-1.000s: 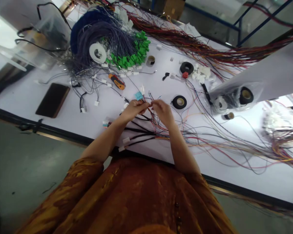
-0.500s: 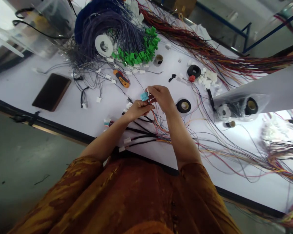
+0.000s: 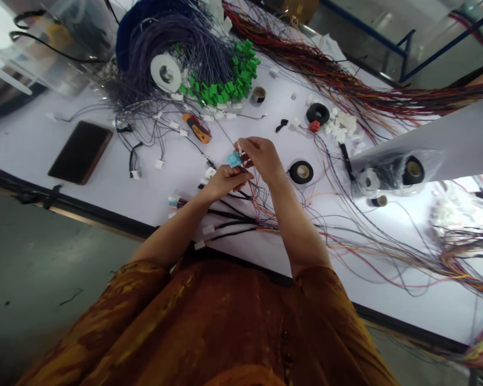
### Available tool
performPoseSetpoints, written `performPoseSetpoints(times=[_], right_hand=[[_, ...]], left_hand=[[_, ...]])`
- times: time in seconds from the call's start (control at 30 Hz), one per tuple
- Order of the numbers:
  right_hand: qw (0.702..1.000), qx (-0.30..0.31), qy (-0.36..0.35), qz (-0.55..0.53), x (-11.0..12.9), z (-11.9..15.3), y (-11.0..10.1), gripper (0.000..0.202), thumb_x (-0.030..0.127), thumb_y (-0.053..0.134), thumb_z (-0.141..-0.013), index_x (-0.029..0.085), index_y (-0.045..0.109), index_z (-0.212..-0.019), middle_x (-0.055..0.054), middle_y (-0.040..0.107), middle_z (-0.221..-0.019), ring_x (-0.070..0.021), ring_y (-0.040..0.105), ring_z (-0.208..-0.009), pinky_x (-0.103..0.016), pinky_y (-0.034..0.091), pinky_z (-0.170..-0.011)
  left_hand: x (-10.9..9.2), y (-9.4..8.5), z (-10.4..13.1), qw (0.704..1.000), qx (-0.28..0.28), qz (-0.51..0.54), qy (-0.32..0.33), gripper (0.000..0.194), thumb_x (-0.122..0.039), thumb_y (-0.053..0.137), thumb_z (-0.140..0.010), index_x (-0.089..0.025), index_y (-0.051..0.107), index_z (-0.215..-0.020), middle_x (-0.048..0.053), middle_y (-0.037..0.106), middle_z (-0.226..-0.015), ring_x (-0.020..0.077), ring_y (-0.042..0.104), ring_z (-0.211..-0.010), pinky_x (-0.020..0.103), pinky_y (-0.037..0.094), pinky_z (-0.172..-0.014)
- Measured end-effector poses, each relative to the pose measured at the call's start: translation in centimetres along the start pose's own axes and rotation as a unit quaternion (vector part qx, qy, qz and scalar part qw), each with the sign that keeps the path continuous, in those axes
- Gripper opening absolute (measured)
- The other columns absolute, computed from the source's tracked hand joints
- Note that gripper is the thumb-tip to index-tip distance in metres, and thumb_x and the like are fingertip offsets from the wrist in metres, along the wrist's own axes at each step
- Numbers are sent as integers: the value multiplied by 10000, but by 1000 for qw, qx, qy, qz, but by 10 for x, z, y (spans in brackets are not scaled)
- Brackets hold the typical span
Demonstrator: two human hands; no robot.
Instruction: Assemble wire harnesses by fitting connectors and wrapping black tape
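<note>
A light blue connector [image 3: 234, 159] with wires running from it sits between my hands above the table. My left hand [image 3: 224, 182] is closed on it from below, its thumb along the wires. Fingers of my right hand [image 3: 261, 156] are pinched just above and beside the connector, at a small white piece [image 3: 240, 146] from which a thin wire seems to lead up and left. Below the hands, a wire harness [image 3: 241, 220] with black-taped branches ends in white connectors [image 3: 208, 230].
Left of the hands lie an orange cutter [image 3: 197, 127] and a dark phone [image 3: 80, 152]. Black tape rolls [image 3: 301, 172] lie to the right. Behind are green connectors [image 3: 221, 91] on a coil of purple wires [image 3: 161, 48] and a long red wire bundle [image 3: 326, 69].
The view has shifted slightly, so the table things sit a little further left. Both hands keep nearly the same pose at the blue connector.
</note>
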State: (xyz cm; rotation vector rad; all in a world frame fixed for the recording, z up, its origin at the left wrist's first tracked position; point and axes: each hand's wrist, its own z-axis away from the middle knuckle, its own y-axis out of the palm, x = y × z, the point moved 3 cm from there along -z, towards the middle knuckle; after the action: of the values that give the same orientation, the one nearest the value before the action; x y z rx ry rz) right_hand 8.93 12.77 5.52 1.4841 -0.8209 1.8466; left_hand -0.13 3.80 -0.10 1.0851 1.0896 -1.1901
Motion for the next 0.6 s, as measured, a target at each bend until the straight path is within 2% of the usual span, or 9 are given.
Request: performPoseSetpoints(times=[0.17, 0.27, 0.37, 0.43, 0.53, 0.6], right_hand=[[1000, -8, -1, 12, 2, -1, 4, 249, 381, 620, -917, 166, 678, -807, -66, 669, -793, -121, 589, -637, -240, 481, -521], [999, 1, -29, 43, 3, 1, 2, 239, 382, 599, -927, 166, 682, -867, -65, 678, -855, -124, 592, -675, -246, 478, -563], [986, -18, -81, 141, 1, 16, -8, 222, 348, 602, -918, 164, 699, -995, -24, 642, -795, -121, 552, -671, -256, 448, -624], [969, 2, -85, 232, -5, 34, -12, 231, 336, 587, -921, 168, 709, -1022, 10, 597, -705, -121, 507, -636, -261, 405, -634], [938, 41, -47, 341, -22, 60, -15, 252, 331, 517, -955, 180, 713, -911, 2, 597, -690, -136, 505, -657, -268, 361, -658], [926, 31, -41, 374, -32, 69, -15, 293, 315, 469, -974, 178, 692, -840, -23, 621, -733, -151, 527, -711, -272, 357, -693]], left_hand=[[0, 1, 0, 1000, 3, 16, -3, 402, -449, 738, -797, -143, 626, -562, 3, 548, -492, 61, 451, -439, 211, 332, -442], [0, 0, 1, 1000, -4, 26, -1, 431, -459, 755, -787, -141, 610, -535, 3, 548, -486, 59, 450, -432, 211, 343, -441], [-1, -2, 2, 999, -18, 46, 2, 439, -483, 763, -774, -138, 625, -541, 5, 557, -491, 68, 467, -440, 216, 360, -445], [0, -3, 3, 998, -32, 50, -3, 441, -496, 761, -769, -136, 634, -548, 8, 564, -495, 74, 483, -449, 218, 364, -449], [2, -2, 3, 997, -53, 49, -15, 408, -470, 768, -755, -136, 640, -559, 2, 560, -499, 75, 487, -461, 216, 354, -457], [3, 0, 4, 997, -56, 57, -14, 392, -448, 763, -759, -139, 630, -558, -5, 546, -498, 70, 472, -463, 215, 348, -466]])
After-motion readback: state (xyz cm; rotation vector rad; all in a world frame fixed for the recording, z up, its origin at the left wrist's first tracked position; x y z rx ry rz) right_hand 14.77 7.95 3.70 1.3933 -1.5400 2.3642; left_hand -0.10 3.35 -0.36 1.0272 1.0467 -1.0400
